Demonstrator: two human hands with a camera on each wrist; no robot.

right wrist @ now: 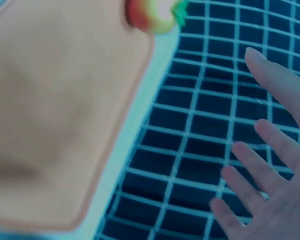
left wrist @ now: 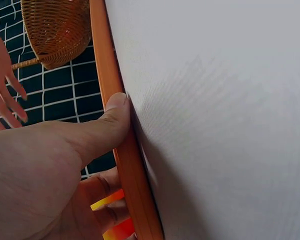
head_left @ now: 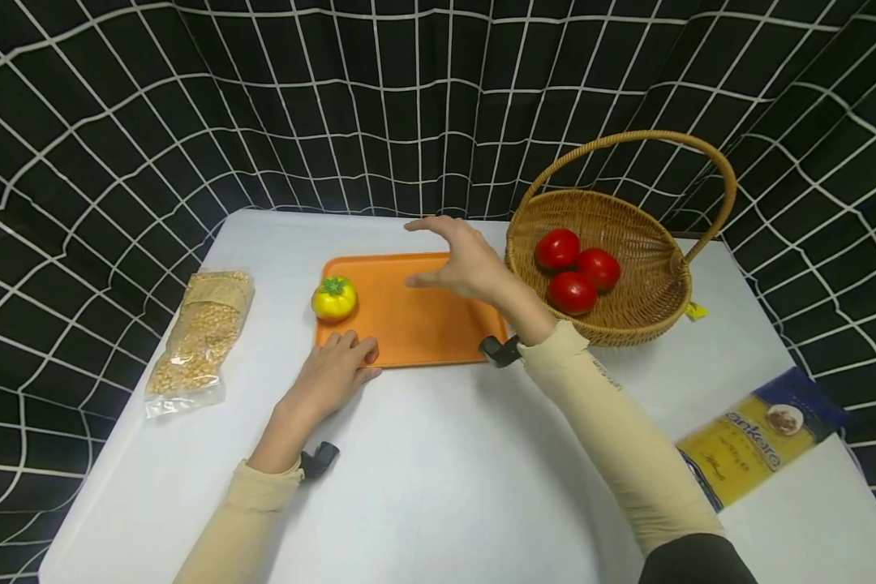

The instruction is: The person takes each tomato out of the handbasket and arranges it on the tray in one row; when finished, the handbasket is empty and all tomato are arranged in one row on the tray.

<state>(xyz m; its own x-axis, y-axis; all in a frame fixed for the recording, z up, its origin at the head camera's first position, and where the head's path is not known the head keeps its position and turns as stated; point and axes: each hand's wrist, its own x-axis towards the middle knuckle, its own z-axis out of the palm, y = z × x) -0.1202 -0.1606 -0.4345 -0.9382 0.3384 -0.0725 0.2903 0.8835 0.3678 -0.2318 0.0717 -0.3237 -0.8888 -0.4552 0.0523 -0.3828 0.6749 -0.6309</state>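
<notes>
Left hand (head_left: 336,373): we see it grip the near rim of a flat, rectangular orange tray (head_left: 412,324) on the white table (head_left: 423,462).
Fruit: a round, green-topped yellow fruit (head_left: 333,302) sits at the tray's left end.
Right hand (head_left: 470,264): we see it above the tray, fingers spread, holding nothing.
Basket: at right, a brown wicker basket (head_left: 646,284) holds three round red tomatoes (head_left: 573,293).

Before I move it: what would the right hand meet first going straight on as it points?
Probably the black gridded curtain; the right hand points forward and left across the orange tray toward it, though height and depth are hard to judge.
</notes>
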